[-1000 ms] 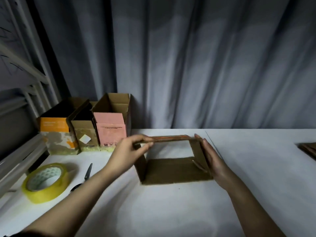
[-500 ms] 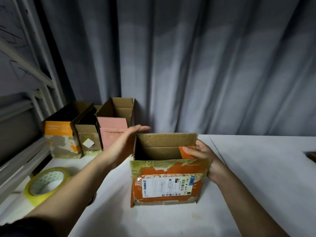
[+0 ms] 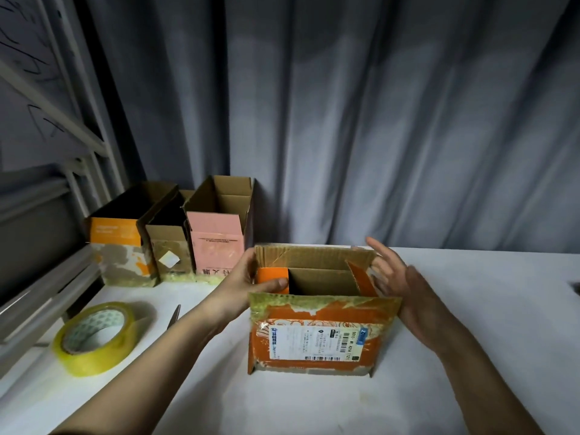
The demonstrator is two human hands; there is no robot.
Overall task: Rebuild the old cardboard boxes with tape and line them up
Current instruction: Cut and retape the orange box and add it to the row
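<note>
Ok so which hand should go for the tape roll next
Probably the left. The tape roll lies on the left side of the table, nearer the left hand, though that hand grips the orange box. The right hand is open but on the box's far side.

Scissors [image 3: 174, 316] mostly behind forearm.

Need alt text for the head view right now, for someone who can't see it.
An orange cardboard box stands open on a white table; the left hand pinches its left flap, the right hand is open beside it. Three boxes, tape roll and scissors sit left.
</note>
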